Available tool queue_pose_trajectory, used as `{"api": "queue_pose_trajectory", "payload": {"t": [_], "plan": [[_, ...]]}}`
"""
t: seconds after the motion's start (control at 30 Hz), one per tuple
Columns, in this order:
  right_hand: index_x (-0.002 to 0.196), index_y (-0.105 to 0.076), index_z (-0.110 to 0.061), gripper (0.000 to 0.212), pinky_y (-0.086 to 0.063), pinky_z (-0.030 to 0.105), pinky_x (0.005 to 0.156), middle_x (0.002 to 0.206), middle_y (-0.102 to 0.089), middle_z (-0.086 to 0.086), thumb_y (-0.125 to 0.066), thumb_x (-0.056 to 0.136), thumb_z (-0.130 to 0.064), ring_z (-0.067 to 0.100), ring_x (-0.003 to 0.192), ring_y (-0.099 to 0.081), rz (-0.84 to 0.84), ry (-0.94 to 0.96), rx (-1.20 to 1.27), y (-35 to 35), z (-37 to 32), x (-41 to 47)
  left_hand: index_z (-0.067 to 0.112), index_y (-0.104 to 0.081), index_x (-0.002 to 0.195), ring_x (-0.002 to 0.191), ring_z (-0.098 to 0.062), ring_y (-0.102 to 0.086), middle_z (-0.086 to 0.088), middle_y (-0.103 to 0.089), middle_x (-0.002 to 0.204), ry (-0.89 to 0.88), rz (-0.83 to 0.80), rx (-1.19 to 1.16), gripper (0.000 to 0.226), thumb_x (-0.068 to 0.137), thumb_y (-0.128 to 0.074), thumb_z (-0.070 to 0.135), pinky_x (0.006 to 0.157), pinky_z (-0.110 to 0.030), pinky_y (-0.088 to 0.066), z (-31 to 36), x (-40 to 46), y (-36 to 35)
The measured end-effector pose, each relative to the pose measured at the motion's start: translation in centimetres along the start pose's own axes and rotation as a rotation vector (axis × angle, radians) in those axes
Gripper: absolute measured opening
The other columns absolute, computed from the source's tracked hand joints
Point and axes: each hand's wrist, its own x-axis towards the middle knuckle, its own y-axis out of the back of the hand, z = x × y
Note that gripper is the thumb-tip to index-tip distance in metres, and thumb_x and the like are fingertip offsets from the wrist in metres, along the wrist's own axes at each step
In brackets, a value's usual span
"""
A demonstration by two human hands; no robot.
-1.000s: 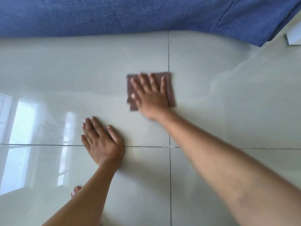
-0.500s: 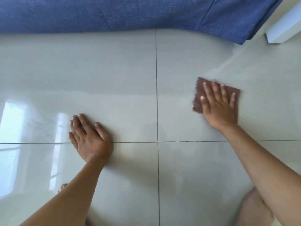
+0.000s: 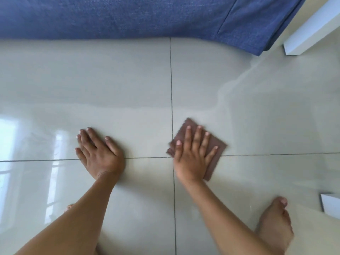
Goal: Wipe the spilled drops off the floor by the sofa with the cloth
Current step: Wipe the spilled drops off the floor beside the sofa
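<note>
right hand: fingers spread flat, pressing brown cloth onto floor at tile-joint crossing, cloth edges blurred | left hand: splayed, palm on tile, holding nothing | sofa: well beyond

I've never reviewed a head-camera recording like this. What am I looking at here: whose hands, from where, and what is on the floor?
The camera sits on the person's head and looks down, so the arms reach in from the bottom of the picture. The left hand lies flat and bare on the tiled floor, apparently as a prop. The right hand presses flat, fingers spread, on a brown cloth beside the tile joints. The blue sofa fills the top edge. A bare foot shows at lower right. No drops are clearly visible; the glossy floor mostly shows reflections.
</note>
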Motion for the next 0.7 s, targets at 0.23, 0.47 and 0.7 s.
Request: {"api": "queue_pose_trajectory", "payload": {"t": [0.23, 0.47, 0.7], "plan": [[0.145, -0.040, -0.028, 0.055, -0.016, 0.057, 0.111, 0.154, -0.038, -0.001, -0.038, 0.092, -0.045, 0.023, 0.143, -0.031, -0.131, 0.528, -0.073, -1.8, -4.4, -7.2, 0.008, -0.002, 0.156, 0.153, -0.023, 0.003, -0.009, 0.001, 0.165, -0.019, -0.109, 0.029, 0.066, 0.100, -0.017, 0.038, 0.123, -0.041, 0.004, 0.3, 0.1, 0.8], [0.123, -0.064, -0.018, 0.042, -0.043, 0.050, 0.101, 0.123, -0.067, 0.008, -0.048, 0.085, -0.028, 0.032, 0.116, -0.061, -0.028, 0.378, -0.045, 2.0, -3.4, -4.2, 0.012, -0.023, 0.153, 0.152, -0.023, -0.008, -0.006, -0.017, 0.163, -0.261, -0.206, 0.082, 0.062, 0.099, -0.027, 0.042, 0.123, -0.041, -0.006, 0.8, -1.0, 4.0], [0.121, -0.058, -0.015, 0.034, -0.036, 0.036, 0.097, 0.125, -0.054, 0.006, -0.050, 0.088, -0.012, 0.029, 0.121, -0.044, -0.286, 0.292, -0.189, 5.6, -2.6, -1.9, 0.009, -0.059, 0.116, 0.123, -0.026, -0.043, -0.007, -0.055, 0.122, -0.526, -0.395, 0.193, 0.032, 0.086, -0.046, 0.009, 0.092, -0.032, -0.043, 2.3, -4.9, 5.7]]}}
